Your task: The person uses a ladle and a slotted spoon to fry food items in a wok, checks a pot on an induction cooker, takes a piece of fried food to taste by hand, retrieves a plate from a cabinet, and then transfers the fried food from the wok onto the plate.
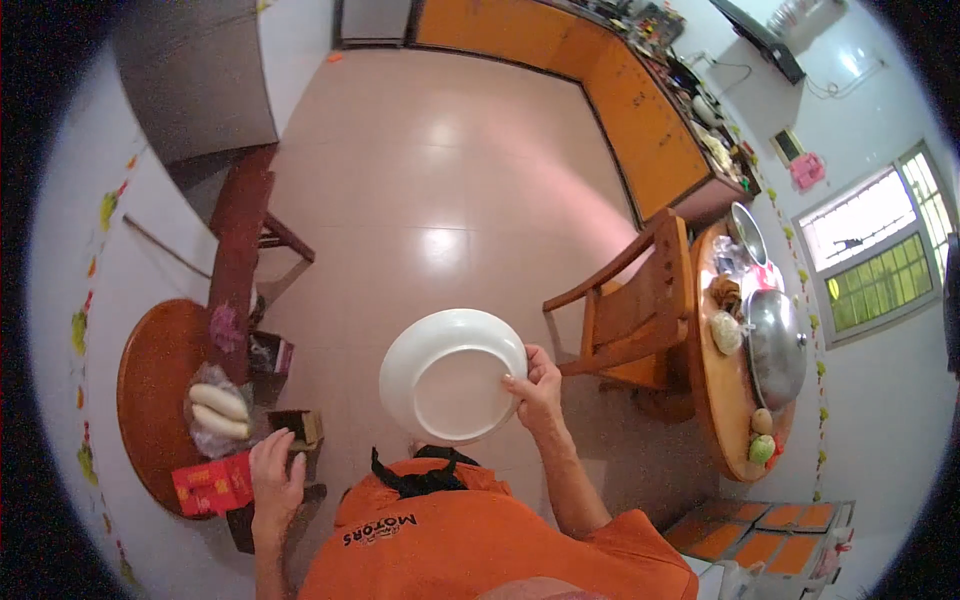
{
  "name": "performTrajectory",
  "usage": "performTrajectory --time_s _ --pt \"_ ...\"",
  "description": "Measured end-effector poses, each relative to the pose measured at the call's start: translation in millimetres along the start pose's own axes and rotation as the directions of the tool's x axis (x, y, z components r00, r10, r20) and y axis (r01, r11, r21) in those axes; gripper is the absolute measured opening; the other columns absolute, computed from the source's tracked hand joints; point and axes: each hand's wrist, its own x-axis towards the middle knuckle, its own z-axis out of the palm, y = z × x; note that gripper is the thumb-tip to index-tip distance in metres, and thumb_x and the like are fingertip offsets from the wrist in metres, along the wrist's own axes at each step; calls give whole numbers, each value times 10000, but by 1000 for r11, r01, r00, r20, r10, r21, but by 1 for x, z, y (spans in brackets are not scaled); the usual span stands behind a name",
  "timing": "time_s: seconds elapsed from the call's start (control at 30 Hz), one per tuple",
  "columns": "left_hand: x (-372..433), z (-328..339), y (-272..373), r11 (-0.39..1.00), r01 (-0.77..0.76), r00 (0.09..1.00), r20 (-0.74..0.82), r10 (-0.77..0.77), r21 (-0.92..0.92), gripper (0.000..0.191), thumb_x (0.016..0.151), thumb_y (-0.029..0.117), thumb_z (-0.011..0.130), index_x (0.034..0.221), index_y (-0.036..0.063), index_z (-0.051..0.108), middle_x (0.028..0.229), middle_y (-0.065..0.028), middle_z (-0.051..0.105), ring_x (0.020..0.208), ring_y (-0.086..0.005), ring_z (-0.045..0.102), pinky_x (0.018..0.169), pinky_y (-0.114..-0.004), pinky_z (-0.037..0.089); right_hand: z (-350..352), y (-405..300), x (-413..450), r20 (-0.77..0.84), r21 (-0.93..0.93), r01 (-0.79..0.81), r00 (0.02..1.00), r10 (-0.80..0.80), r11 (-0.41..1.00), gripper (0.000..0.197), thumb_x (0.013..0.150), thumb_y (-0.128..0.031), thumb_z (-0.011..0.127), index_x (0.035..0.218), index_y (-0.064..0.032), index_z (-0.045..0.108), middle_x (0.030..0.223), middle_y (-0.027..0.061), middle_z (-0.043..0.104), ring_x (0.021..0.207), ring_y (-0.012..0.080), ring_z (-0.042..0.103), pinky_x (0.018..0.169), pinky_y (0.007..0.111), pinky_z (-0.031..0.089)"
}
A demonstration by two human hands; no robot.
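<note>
My right hand [538,386] grips the right rim of a white round plate [454,322], with the thumb on its face, and the plate is held over the tiled floor in front of my orange shirt. At the left, my left hand [276,480] has its fingers apart beside a red box [214,484] on a round wooden table [154,375]; whether it touches the box is hard to tell. Two long white radish-like vegetables [219,411] lie on a plastic bag just beyond the red box.
A wooden chair [637,315] stands against a round table [709,382] bearing a lidded metal pan [776,349] and a metal bowl [748,234]. A dark red wooden bench [244,225] and an open cardboard box [304,429] are at the left. Orange cabinets [637,112] line the far wall.
</note>
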Motion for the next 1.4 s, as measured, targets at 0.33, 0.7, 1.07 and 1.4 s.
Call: performTrajectory --time_s 0.33,0.7,1.07,1.4 --pt "223 68 75 870 319 919 346 -188 -377 340 903 235 516 1100 -42 532 1061 -158 568 961 -271 558 848 -342 431 -46 -46 168 -40 -283 123 989 -139 951 502 666 -92 755 1075 -1 479 949 85 575 861 145 580 735 271 505" --pt "561 150 104 713 431 704 701 118 -553 440 949 317 440 1250 -3 465 1212 -115 533 1100 -219 523 939 -320 400 -87 -106 357 -48 -846 256 837 -545 467 557 643 -193 793 1059 -26 461 835 170 590 686 325 629 576 389 522" --pt "819 311 342 246 909 162 829 535 -337 741 892 631 336 1361 59 303 1183 -169 534 967 -239 609 772 -353 533 -207 -191 558 141 -859 457 646 -750 232 483 610 21 767 941 -42 421 682 94 493 527 235 496 463 314 402" --pt "997 348 450 -245 824 566 762 314 -511 586 924 424 414 1299 -22 353 1216 -187 513 1049 -286 582 828 -444 539 -303 -275 802 715 -546 829 389 -581 -117 219 677 -94 609 829 -69 454 733 47 511 578 162 517 494 279 420"
